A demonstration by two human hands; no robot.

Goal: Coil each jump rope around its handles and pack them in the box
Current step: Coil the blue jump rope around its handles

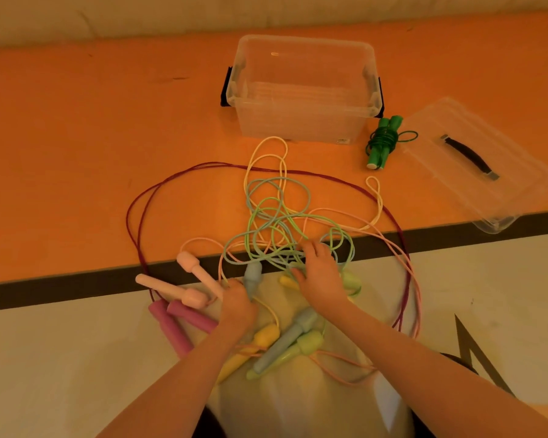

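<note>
Five loose jump ropes lie in one tangle at the mat edge, just ahead of the person. The handles sit nearest the body: pink handles (pixel 187 281), magenta handles (pixel 178 324), yellow handle (pixel 253 346), blue handle (pixel 288 341), pale green handle (pixel 298 350). The mixed cords (pixel 276 216) spread forward over the orange mat (pixel 92 153).

Left hand (pixel 236 306): fingers curled, gripping the second blue handle (pixel 253 276) near its lower end. Right hand (pixel 318 271): fingers spread and reaching into the knot of green and blue cords; whether they pinch a strand I cannot tell.

Handling, as a judgement: the cords look thin, limp and light, and will snag on each other if pulled hard. The handles look rigid and thick enough to grip whole, so they are the place to take hold. Tracing one colour from its handle should free it with least drag.

One green rope (pixel 383 142) lies already coiled round its handles, just right of the clear box (pixel 301 86), not yet inside. The box stands open beyond the tangle. Its lid (pixel 475 165) lies flat to the right, overhanging the mat edge.

Obstacles: the dark red cord (pixel 133 216) loops wide round the whole pile, and the pink cord (pixel 415 279) crosses under the right forearm; both may catch on whichever rope is lifted.
</note>
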